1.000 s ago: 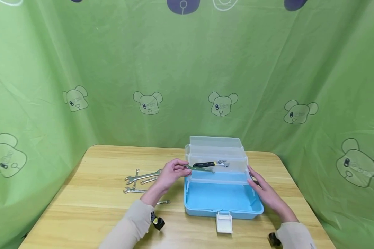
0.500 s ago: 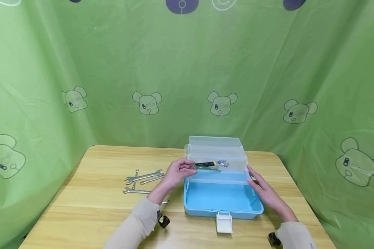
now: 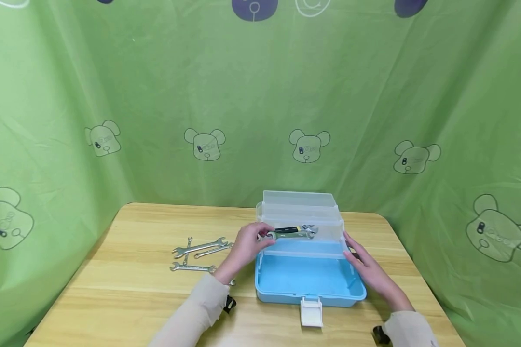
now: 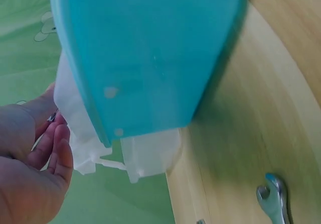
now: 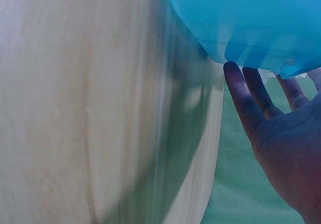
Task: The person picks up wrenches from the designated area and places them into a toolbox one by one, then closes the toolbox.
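On the table (image 3: 113, 284) stands the blue toolbox (image 3: 282, 298), its trays (image 3: 301, 212) raised, the right hand (image 3: 372, 273) spread against them; the left hand (image 3: 248, 245) pinches the greenish wrench (image 3: 292, 235), now farther right over the trays, seemingly aligned with the black-handled wrench (image 3: 288, 230).

A light-blue plastic toolbox (image 3: 280, 299) with translucent trays (image 3: 304, 212) stands open right of centre, its rear near the far edge of the wood-grain desk (image 3: 121, 303). The left hand (image 3: 246, 245) pinches one end of a silver-green metal open-ended wrench (image 3: 293, 235), just beside a black-and-yellow-handled adjustable wrench (image 3: 292, 229). The right hand (image 3: 370, 270) touches the trays' right end. Silver metal wrenches (image 3: 199, 247) lie toward the desk's left edge.
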A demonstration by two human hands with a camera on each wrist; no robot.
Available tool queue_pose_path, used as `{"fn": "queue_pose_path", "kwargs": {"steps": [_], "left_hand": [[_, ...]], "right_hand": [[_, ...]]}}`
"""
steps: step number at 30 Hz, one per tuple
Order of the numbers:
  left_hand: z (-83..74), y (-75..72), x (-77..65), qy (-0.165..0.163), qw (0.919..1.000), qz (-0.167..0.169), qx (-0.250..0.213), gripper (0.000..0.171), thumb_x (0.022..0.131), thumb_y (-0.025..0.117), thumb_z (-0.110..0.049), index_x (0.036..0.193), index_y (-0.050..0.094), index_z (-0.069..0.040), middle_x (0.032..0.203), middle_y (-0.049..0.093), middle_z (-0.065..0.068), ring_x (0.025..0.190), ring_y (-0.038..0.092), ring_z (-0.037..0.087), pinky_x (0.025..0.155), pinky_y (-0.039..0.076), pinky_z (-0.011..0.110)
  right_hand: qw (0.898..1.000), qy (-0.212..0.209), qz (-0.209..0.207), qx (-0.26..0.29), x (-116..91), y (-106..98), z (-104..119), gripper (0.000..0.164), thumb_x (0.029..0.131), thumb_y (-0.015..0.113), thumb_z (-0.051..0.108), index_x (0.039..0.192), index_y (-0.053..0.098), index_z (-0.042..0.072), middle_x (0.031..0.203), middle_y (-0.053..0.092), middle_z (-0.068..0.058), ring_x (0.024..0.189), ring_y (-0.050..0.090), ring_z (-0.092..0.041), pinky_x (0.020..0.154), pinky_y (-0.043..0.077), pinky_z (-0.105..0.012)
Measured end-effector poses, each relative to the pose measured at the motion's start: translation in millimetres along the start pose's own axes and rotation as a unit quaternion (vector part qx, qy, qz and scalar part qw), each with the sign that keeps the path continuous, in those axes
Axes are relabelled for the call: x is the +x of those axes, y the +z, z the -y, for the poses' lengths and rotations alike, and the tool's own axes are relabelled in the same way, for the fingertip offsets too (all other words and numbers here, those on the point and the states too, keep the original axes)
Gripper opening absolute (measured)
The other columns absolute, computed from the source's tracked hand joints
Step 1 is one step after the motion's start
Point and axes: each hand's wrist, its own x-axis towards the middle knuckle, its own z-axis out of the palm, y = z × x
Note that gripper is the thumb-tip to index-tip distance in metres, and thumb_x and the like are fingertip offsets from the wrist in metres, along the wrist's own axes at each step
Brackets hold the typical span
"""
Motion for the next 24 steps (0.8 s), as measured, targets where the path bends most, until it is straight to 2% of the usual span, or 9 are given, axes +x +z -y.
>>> {"fn": "queue_pose_path", "kwargs": {"steps": [4,8,15,19,24], "left_hand": [[2.1,0.6,2.2,0.002,0.9987,0.001,0.051,0.028,0.088,0.083,-0.023,0.113,0.077,-0.012,0.100,0.076,0.001,0.093,0.062,0.017,0.082,0.052,0.029],[1.4,1.0,6.0,-0.005,0.9964,0.020,0.083,0.027,0.087,0.084,-0.026,0.111,0.078,-0.014,0.099,0.076,-0.001,0.092,0.061,0.016,0.080,0.051,0.028],[-9.1,2.9,11.7,-0.002,0.9868,0.045,0.156,0.025,0.083,0.088,-0.026,0.102,0.079,-0.012,0.096,0.077,0.001,0.091,0.067,0.018,0.086,0.055,0.035],[-13.1,5.4,12.8,-0.004,0.9830,0.049,0.177,0.025,0.082,0.088,-0.025,0.101,0.080,-0.011,0.096,0.078,0.002,0.090,0.069,0.018,0.085,0.057,0.034],[-11.8,6.7,13.2,-0.011,0.9836,0.044,0.175,0.024,0.083,0.089,-0.026,0.100,0.080,-0.012,0.095,0.078,0.001,0.090,0.070,0.019,0.084,0.057,0.033]], "right_hand": [[1.000,-0.001,0.000,0.000,0,0,-1,0.069,0.109,0.036,0.056,0.166,0.002,0.037,0.171,0.011,-0.026,0.151,0.016,-0.060,0.113,0.021,-0.081],[1.000,-0.003,-0.002,0.001,0,0,-3,0.069,0.110,0.037,0.055,0.166,0.002,0.036,0.171,0.011,-0.026,0.150,0.017,-0.060,0.113,0.022,-0.081],[1.000,-0.005,-0.003,0.001,1,0,-5,0.069,0.110,0.038,0.055,0.166,0.003,0.036,0.171,0.012,-0.026,0.150,0.017,-0.060,0.113,0.023,-0.081],[1.000,-0.003,-0.003,0.001,1,1,-4,0.069,0.110,0.037,0.055,0.166,0.002,0.036,0.171,0.011,-0.026,0.151,0.017,-0.060,0.113,0.022,-0.081],[1.000,0.004,-0.001,0.001,0,1,-4,0.070,0.109,0.037,0.056,0.167,0.002,0.035,0.171,0.010,-0.026,0.151,0.015,-0.060,0.113,0.021,-0.082]]}}
